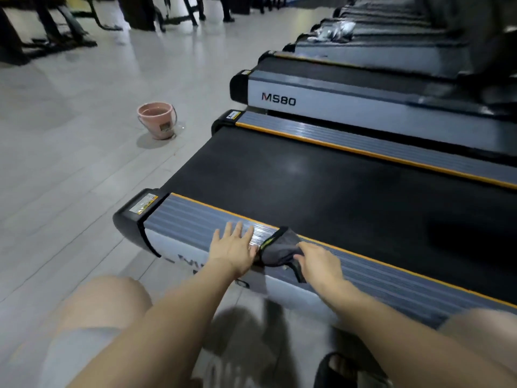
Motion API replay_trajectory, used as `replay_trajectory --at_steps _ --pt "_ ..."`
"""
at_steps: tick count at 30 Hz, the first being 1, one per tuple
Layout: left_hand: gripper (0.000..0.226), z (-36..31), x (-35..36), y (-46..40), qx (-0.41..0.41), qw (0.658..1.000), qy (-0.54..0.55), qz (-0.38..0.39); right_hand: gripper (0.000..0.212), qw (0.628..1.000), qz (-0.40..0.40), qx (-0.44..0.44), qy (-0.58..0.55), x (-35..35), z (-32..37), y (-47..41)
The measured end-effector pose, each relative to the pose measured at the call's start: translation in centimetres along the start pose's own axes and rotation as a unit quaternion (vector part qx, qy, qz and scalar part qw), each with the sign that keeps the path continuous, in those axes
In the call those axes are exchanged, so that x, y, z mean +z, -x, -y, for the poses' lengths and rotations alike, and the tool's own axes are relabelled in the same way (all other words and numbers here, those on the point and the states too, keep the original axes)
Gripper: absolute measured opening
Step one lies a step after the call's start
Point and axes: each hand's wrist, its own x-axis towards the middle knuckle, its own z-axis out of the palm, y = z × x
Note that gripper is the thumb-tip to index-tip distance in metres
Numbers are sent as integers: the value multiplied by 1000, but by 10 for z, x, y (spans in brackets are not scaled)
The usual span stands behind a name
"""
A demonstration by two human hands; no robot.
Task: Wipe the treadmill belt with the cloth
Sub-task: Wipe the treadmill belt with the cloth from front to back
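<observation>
While the dark cloth (279, 249) lies bunched on the near grey side rail (195, 219) of the treadmill, its far tip touches the yellow strip at the edge of the black belt (321, 189). One corner of the cloth hangs down the near side of the rail. The right hand (319, 263) holds the cloth with its fingers closed on the right end of it. The left hand (233, 247) is open wide and lies flat on the rail, just to the left of the cloth. The belt is the big black part beyond the rail. A pink bucket (157, 120) stands on the pale floor (70, 163), far to the left. More treadmills stand in a row to the far right, and one says M580 (278, 99).
</observation>
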Motion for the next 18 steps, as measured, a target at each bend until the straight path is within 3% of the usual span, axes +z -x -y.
replay_trajectory --at_steps 9,13,18 --pt "60 -151 -54 9 178 981 1 -81 16 970 -161 173 -64 -106 -101 94" --pt "60 -219 -73 5 241 966 -1 -99 34 946 -226 224 -67 -137 -149 117" --pt "61 -302 -89 -5 282 954 6 -102 23 928 -260 262 -51 -177 -214 133"
